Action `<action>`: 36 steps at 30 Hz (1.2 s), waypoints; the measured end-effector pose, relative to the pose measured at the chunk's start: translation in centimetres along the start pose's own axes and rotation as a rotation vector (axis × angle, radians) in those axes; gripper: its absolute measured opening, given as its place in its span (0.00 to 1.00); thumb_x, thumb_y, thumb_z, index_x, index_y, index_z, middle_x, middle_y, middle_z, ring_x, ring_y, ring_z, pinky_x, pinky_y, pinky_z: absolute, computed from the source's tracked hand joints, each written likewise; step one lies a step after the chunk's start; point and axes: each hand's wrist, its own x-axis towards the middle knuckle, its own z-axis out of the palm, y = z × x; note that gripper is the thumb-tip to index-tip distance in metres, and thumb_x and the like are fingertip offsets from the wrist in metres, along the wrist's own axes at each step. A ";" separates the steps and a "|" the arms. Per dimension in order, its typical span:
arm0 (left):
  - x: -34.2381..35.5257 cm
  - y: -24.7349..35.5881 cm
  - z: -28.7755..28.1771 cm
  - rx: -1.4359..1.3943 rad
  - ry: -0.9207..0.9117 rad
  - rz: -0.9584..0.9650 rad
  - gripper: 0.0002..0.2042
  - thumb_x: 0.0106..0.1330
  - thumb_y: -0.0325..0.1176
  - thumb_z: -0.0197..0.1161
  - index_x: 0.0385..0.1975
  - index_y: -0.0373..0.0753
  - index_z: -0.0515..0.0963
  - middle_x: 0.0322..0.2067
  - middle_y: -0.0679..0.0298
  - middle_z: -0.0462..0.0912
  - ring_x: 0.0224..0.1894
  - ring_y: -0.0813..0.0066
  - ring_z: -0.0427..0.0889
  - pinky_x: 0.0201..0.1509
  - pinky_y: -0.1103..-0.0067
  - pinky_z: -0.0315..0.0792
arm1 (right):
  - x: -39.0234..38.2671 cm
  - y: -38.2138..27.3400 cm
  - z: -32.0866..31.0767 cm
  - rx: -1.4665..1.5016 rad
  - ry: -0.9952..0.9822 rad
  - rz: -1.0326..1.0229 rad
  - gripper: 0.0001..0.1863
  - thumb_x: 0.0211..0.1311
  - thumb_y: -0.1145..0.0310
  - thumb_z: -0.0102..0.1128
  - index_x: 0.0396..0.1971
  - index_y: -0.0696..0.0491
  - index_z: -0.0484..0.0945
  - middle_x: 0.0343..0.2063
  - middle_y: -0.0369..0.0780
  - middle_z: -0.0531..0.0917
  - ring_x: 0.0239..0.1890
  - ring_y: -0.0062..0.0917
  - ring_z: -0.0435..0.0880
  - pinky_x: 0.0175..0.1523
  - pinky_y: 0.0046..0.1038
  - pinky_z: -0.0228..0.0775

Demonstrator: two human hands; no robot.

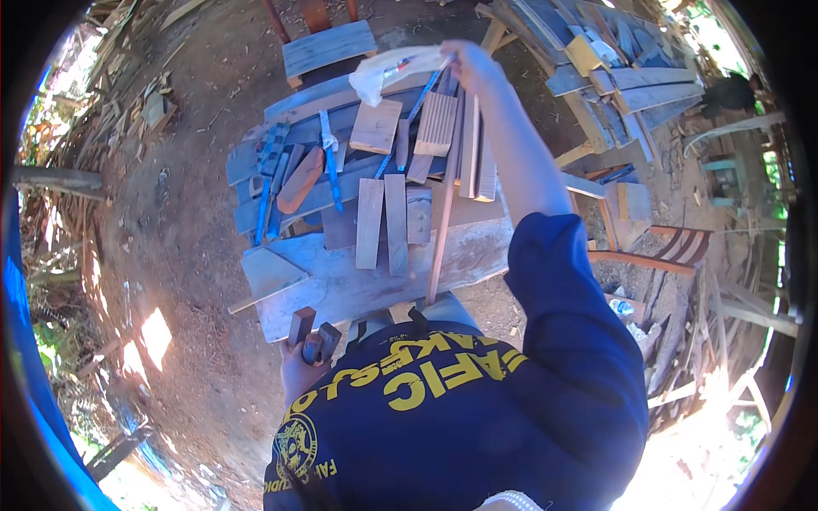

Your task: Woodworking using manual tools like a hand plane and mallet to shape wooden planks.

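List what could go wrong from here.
The long wooden stick reaches the near edge of the bench; a body bump could shift it.
The left hand holds dark wooden pieces; one might slip.
The right hand is at the white plastic; pulling might disturb nearby wood.

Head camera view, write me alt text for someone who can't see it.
A right hand reaches across a bench strewn with cut wood, up to the edge of some white plastic. The left hand holds dark wooden pieces by the near left corner, and planks are piled off to the right.
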 end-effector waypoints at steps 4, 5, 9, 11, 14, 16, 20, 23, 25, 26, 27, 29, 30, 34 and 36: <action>0.8 0.9 -0.9 -0.018 -0.095 -0.048 0.27 0.37 0.41 0.78 0.39 0.38 0.78 0.60 0.51 0.65 0.47 0.48 0.79 0.48 0.64 0.76 | -1.0 7.5 -4.7 0.008 0.008 0.044 0.05 0.58 0.68 0.61 0.33 0.51 0.77 0.24 0.31 0.75 0.25 0.16 0.71 0.28 0.21 0.63; 0.9 1.1 -1.0 -0.013 -0.096 -0.032 0.27 0.37 0.41 0.78 0.39 0.38 0.78 0.60 0.51 0.65 0.47 0.48 0.79 0.48 0.64 0.76 | -2.4 9.9 -6.1 0.056 0.013 0.050 0.05 0.58 0.67 0.60 0.32 0.51 0.77 0.24 0.32 0.75 0.24 0.16 0.71 0.28 0.22 0.63; 1.8 2.0 -1.0 0.075 -0.116 0.049 0.22 0.42 0.39 0.74 0.38 0.38 0.78 0.55 0.54 0.68 0.44 0.49 0.81 0.46 0.63 0.76 | -9.9 20.8 -11.6 -0.300 0.408 0.057 0.16 0.52 0.69 0.62 0.40 0.61 0.78 0.37 0.45 0.84 0.44 0.36 0.82 0.50 0.36 0.72; 2.0 1.3 -0.4 0.101 -0.123 0.060 0.21 0.43 0.38 0.73 0.37 0.38 0.78 0.54 0.54 0.68 0.43 0.49 0.81 0.45 0.63 0.76 | -16.6 24.2 -10.5 -0.399 0.500 0.034 0.23 0.51 0.63 0.62 0.47 0.58 0.75 0.43 0.54 0.81 0.50 0.47 0.79 0.54 0.38 0.71; 2.9 1.8 0.0 0.106 -0.113 0.186 0.18 0.45 0.37 0.71 0.36 0.38 0.77 0.52 0.53 0.69 0.40 0.48 0.81 0.43 0.62 0.76 | -20.0 35.1 -12.9 -0.559 0.430 0.032 0.41 0.48 0.52 0.68 0.59 0.60 0.65 0.51 0.58 0.75 0.55 0.50 0.75 0.58 0.42 0.68; 3.0 2.7 0.2 0.101 -0.112 0.218 0.17 0.46 0.36 0.70 0.36 0.38 0.78 0.51 0.52 0.69 0.40 0.47 0.81 0.43 0.62 0.76 | -23.9 35.4 -10.1 -0.675 0.436 0.204 0.29 0.53 0.60 0.69 0.51 0.59 0.70 0.32 0.42 0.81 0.37 0.28 0.82 0.42 0.30 0.75; 3.4 3.4 0.2 0.088 -0.134 0.302 0.16 0.47 0.36 0.70 0.36 0.38 0.78 0.51 0.51 0.69 0.40 0.48 0.81 0.43 0.62 0.76 | -25.7 35.6 -9.4 -0.326 0.086 0.401 0.28 0.54 0.62 0.69 0.51 0.60 0.70 0.32 0.43 0.81 0.34 0.27 0.82 0.39 0.27 0.75; 3.3 3.3 0.2 0.084 -0.137 0.327 0.16 0.48 0.37 0.70 0.36 0.38 0.78 0.51 0.51 0.69 0.40 0.47 0.81 0.44 0.63 0.76 | -26.7 35.1 -8.4 -0.216 0.039 0.358 0.26 0.54 0.64 0.68 0.49 0.62 0.71 0.32 0.43 0.81 0.34 0.27 0.82 0.40 0.26 0.75; 2.9 3.5 0.3 0.038 -0.134 0.312 0.17 0.48 0.37 0.70 0.37 0.38 0.79 0.51 0.50 0.70 0.40 0.47 0.81 0.44 0.63 0.76 | -26.6 35.0 -8.7 -0.314 0.047 0.276 0.25 0.53 0.66 0.67 0.48 0.62 0.72 0.32 0.43 0.81 0.34 0.26 0.82 0.39 0.26 0.75; 2.5 3.5 0.1 0.036 -0.125 0.289 0.17 0.48 0.37 0.70 0.37 0.38 0.79 0.51 0.50 0.70 0.40 0.47 0.81 0.44 0.63 0.76 | -26.2 35.7 -8.6 -0.318 0.022 0.281 0.25 0.53 0.66 0.67 0.48 0.62 0.72 0.32 0.43 0.81 0.34 0.26 0.82 0.39 0.26 0.75; 2.6 3.8 -0.2 0.033 -0.140 0.292 0.17 0.49 0.38 0.70 0.37 0.39 0.79 0.51 0.51 0.70 0.40 0.47 0.81 0.44 0.63 0.76 | -25.7 36.6 -8.8 -0.398 0.078 0.271 0.24 0.52 0.67 0.67 0.48 0.61 0.73 0.33 0.43 0.82 0.34 0.27 0.82 0.40 0.28 0.75; 2.2 3.4 -0.2 0.021 -0.143 0.266 0.17 0.49 0.38 0.70 0.38 0.39 0.79 0.51 0.51 0.70 0.41 0.47 0.81 0.44 0.63 0.76 | -25.0 36.7 -7.9 -0.489 0.102 0.260 0.22 0.52 0.68 0.66 0.47 0.60 0.74 0.33 0.43 0.82 0.35 0.28 0.83 0.41 0.29 0.75; 2.1 2.8 0.0 0.024 -0.143 0.241 0.18 0.49 0.38 0.71 0.38 0.39 0.80 0.51 0.52 0.71 0.40 0.47 0.81 0.44 0.62 0.76 | -24.9 36.8 -7.3 -0.560 0.135 0.244 0.20 0.51 0.68 0.66 0.44 0.59 0.76 0.34 0.44 0.83 0.36 0.31 0.83 0.42 0.30 0.74; 1.4 2.3 -0.4 0.000 -0.164 0.119 0.20 0.46 0.39 0.72 0.39 0.41 0.80 0.51 0.52 0.71 0.42 0.46 0.81 0.46 0.62 0.76 | -24.8 34.6 -4.8 -0.704 0.264 0.304 0.16 0.48 0.67 0.66 0.37 0.58 0.79 0.33 0.46 0.84 0.38 0.37 0.84 0.44 0.35 0.74; 1.1 2.4 -1.0 -0.012 -0.164 0.103 0.20 0.45 0.39 0.73 0.40 0.41 0.80 0.52 0.51 0.71 0.43 0.46 0.81 0.47 0.62 0.75 | -24.4 34.2 -4.3 -0.700 0.180 0.311 0.18 0.47 0.65 0.65 0.38 0.59 0.78 0.35 0.49 0.83 0.41 0.40 0.83 0.46 0.37 0.74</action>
